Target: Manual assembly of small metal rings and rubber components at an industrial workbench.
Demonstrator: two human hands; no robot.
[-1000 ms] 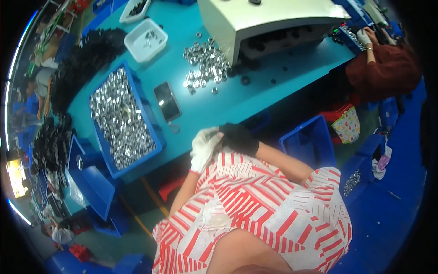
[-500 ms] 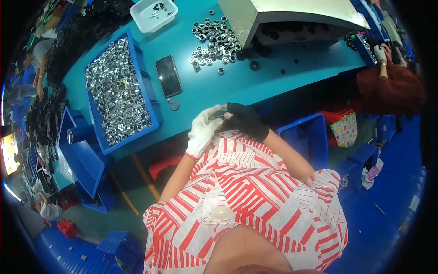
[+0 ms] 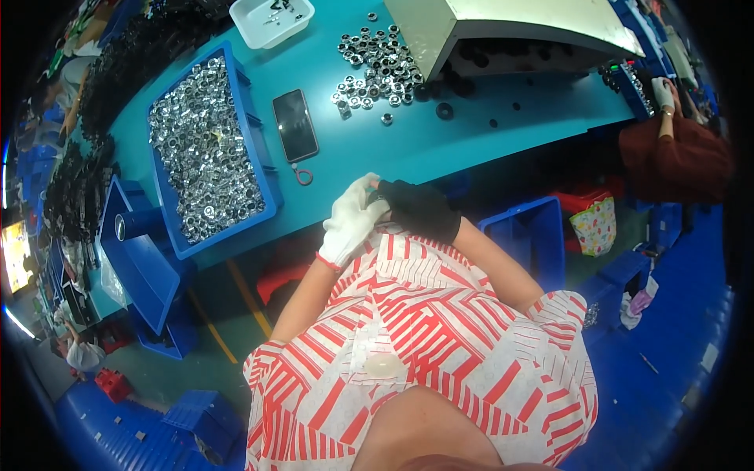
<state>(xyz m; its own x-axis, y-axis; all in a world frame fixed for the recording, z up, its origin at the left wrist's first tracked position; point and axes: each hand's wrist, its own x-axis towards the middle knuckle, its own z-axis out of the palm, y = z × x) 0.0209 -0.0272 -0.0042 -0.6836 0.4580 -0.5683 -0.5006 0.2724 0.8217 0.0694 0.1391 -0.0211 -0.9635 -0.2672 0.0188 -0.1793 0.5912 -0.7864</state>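
Observation:
My left hand (image 3: 349, 222), in a white glove, and my right hand (image 3: 422, 212), in a black glove with bare fingertips, meet at the table's near edge in front of my body. Both have their fingers curled together around something small and dark, mostly hidden between them. Beyond them on the teal table (image 3: 361, 149) lie a dark phone (image 3: 296, 125) with a red ring strap and a loose cluster of small shiny metal ring-shaped parts (image 3: 377, 67). A blue bin (image 3: 271, 192) heaped with similar metal parts stands to the left.
A cream metal housing (image 3: 510, 20) with dark round pieces (image 3: 445, 111) beneath and beside it stands at the back right. A white tray (image 3: 271, 31) of small parts sits at the back. Blue crates (image 3: 542, 235) flank me below table level. Another person's arm (image 3: 666, 122) shows far right.
My fingers have shifted and drawn closer together, with the right hand turned more over the small thing. The table and its contents appear slightly shifted rightward in view.

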